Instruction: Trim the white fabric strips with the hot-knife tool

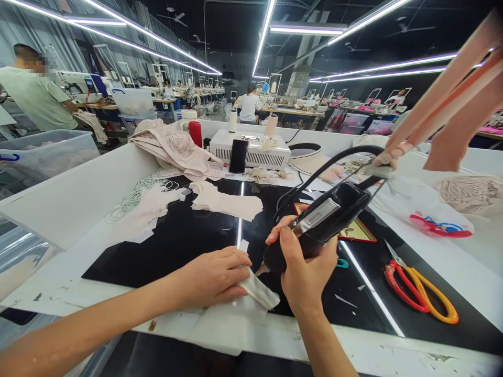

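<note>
My right hand (308, 267) is wrapped round a black corded hand tool (314, 230) with a silver lever along its side. The tool tilts down to the left, its small tip close to a folded cream fabric strip (257, 288). Closed over that strip's left end is my left hand (212, 277), holding it against the black work surface (176, 262) near the front edge. A small white tab (243, 246) shows beyond the fingertips. Whether the tip touches the cloth I cannot tell. Farther back lies a stack of cream fabric pieces (226, 201).
Scissors (418, 293) with red and yellow handles lie right. Behind my right hand is a red-rimmed tray (363, 230). Lace garments (173, 146), a phone (238, 156) and a white vented box (267, 149) stand at the back. Peach straps (444, 89) hang by the tool's cord.
</note>
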`<state>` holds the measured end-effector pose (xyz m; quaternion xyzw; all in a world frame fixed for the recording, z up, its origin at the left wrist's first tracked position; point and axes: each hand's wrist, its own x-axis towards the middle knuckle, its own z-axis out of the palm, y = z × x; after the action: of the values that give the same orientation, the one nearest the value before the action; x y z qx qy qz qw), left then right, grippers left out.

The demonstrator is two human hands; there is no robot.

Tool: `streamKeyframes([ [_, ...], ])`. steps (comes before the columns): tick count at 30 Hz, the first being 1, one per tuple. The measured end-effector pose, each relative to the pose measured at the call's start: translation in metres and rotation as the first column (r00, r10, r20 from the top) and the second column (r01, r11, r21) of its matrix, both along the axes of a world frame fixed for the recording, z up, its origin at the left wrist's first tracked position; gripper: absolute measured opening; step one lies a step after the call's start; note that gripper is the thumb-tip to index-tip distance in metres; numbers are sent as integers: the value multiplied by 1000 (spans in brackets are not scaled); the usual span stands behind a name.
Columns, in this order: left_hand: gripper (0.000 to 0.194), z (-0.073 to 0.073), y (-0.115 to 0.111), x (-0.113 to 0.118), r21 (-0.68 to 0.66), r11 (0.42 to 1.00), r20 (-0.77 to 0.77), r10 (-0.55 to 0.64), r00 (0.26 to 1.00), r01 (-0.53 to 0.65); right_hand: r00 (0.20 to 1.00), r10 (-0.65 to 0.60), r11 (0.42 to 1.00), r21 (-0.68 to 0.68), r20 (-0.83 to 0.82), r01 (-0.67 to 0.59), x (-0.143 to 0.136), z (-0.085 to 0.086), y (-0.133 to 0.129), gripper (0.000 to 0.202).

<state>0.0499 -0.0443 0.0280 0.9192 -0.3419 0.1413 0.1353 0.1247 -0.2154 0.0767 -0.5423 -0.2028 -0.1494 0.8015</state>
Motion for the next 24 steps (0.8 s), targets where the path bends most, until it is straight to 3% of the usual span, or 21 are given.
streamKeyframes([
  [9,26,0,15,5,-31,999,-111,-25,994,22,1000,-9,1000,-2,-10,9,-1,1,0,38],
  [24,30,-5,14,0,-71,997,-133,-4,991,-6,1000,20,1000,16,-16,-20,5,0,13,37],
])
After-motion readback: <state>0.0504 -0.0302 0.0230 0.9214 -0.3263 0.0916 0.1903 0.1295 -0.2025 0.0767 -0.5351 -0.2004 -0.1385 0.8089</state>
